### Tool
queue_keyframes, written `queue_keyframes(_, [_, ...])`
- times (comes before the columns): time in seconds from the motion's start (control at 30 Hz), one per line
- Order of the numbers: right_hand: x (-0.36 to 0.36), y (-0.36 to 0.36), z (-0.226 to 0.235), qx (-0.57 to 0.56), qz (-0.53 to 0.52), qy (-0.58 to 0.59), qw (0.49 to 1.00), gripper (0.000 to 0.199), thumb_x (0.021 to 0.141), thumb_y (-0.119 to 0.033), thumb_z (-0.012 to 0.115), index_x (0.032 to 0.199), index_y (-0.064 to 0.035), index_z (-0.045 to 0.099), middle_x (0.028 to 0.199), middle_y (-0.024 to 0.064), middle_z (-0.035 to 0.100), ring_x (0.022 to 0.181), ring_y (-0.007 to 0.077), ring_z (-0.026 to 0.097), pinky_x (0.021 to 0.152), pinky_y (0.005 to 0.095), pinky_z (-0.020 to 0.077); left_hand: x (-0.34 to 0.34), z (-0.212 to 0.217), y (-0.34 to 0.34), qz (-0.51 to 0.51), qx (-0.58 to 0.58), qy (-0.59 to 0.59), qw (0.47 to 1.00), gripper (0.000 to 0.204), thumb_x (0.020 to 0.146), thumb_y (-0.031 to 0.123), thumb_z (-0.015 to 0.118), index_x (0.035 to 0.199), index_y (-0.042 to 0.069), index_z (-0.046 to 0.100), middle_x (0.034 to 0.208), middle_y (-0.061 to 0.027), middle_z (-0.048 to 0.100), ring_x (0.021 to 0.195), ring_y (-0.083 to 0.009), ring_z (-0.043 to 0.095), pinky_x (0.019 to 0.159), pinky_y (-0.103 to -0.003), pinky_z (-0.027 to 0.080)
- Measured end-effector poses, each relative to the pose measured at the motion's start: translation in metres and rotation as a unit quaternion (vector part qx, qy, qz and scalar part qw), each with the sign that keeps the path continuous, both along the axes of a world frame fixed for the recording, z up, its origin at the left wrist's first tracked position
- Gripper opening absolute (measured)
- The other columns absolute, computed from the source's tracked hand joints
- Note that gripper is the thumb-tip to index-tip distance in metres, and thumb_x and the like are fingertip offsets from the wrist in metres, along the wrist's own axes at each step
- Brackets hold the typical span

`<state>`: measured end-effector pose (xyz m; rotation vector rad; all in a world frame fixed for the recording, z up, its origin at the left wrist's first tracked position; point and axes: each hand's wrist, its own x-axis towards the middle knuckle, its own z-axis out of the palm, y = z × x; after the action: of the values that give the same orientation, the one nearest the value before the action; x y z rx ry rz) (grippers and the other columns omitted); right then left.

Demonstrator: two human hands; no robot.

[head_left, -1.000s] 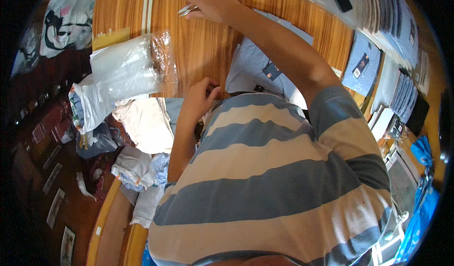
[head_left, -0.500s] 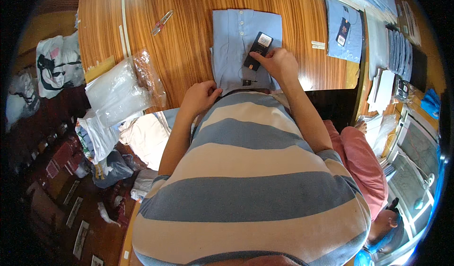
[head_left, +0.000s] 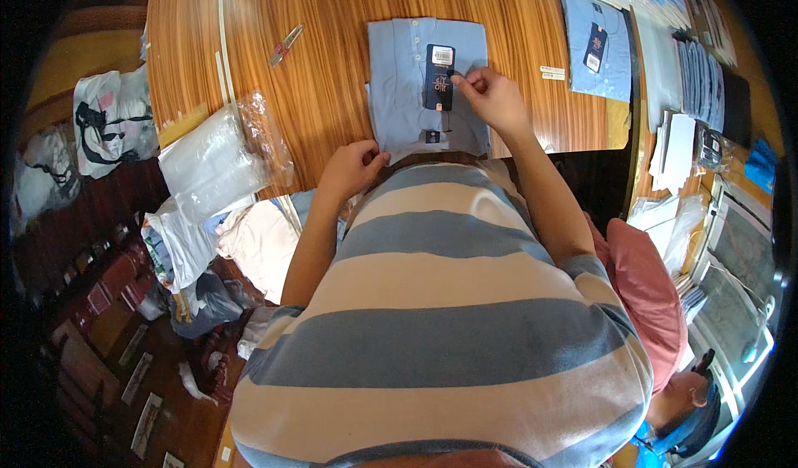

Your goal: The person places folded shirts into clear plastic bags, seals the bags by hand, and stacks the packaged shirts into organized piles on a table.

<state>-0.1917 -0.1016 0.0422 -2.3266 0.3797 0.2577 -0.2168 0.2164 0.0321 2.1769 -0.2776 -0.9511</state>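
Blue folded shirt (head_left: 416, 94) under pinching right hand (head_left: 490, 98); left hand (head_left: 353, 169) loosely curled, lower hem hidden.

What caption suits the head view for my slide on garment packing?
Right hand touches the dark tag on a folded blue shirt; left hand rests at its corner.

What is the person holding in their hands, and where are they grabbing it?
The right hand pinches the right edge of the dark rectangular hang tag on the folded light-blue shirt. The left hand rests at the shirt's lower left corner.
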Motion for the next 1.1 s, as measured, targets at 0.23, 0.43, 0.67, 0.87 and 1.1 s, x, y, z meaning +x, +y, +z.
queue_keyframes(0.23, [0.001, 0.01, -0.005, 0.069, 0.022, -0.032, 0.997, 0.037, 0.092, -0.04, 0.076, 0.1, -0.004, 0.076, 0.086, 0.0161, 0.075, 0.079, 0.0311, 0.074, 0.071, 0.0417, 0.0578, 0.01, 0.009, -0.01, -0.04, 0.048, -0.03, 0.998, 0.037, 0.094, 0.037, 0.072, 0.092, 0.001, 0.072, 0.08, -0.0209, 0.071, 0.074, -0.0388, 0.069, 0.069, -0.045, 0.054])
queue_keyframes(0.43, [-0.067, -0.035, 0.003, 0.001, -0.036, -0.008, 0.999, 0.032, 0.092, -0.034, 0.078, 0.102, -0.0029, 0.076, 0.089, 0.0159, 0.077, 0.08, 0.0295, 0.075, 0.071, 0.04, 0.058, -0.008, 0.006, -0.003, 0.154, -0.019, -0.058, 0.986, 0.031, 0.098, 0.03, 0.072, 0.099, -0.001, 0.071, 0.081, -0.0168, 0.073, 0.072, -0.0266, 0.071, 0.068, -0.038, 0.055])
queue_keyframes(0.67, [-0.095, -0.024, 0.004, 0.144, -0.06, 0.122, 0.98, 0.032, 0.094, -0.03, 0.078, 0.103, 0.0008, 0.076, 0.086, 0.0111, 0.075, 0.075, 0.0175, 0.069, 0.07, 0.0328, 0.055, -0.009, -0.006, -0.01, 0.259, -0.141, 0.052, 0.954, 0.019, 0.099, 0.015, 0.071, 0.111, 0.001, 0.069, 0.082, -0.0073, 0.071, 0.065, -0.0129, 0.067, 0.057, -0.027, 0.053])
queue_keyframes(0.87, [-0.086, -0.018, 0.004, 0.156, -0.081, 0.12, 0.977, 0.031, 0.096, -0.027, 0.076, 0.104, 0.0027, 0.075, 0.083, 0.0091, 0.074, 0.074, 0.0139, 0.066, 0.068, 0.0307, 0.0529, 0.001, -0.012, -0.011, 0.283, -0.173, 0.122, 0.935, 0.021, 0.1, 0.017, 0.071, 0.11, 0.001, 0.064, 0.081, -0.0068, 0.069, 0.06, -0.013, 0.065, 0.051, -0.029, 0.051])
queue_keyframes(1.1, [-0.073, -0.036, -0.009, 0.076, -0.009, 0.141, 0.987, 0.037, 0.092, -0.037, 0.076, 0.101, -0.0011, 0.074, 0.085, 0.0177, 0.075, 0.078, 0.0301, 0.074, 0.072, 0.0418, 0.0577, 0.002, -0.014, -0.021, 0.281, -0.136, 0.128, 0.941, 0.022, 0.1, 0.018, 0.07, 0.112, 0.001, 0.062, 0.083, -0.0111, 0.071, 0.065, -0.0183, 0.07, 0.047, -0.031, 0.05])
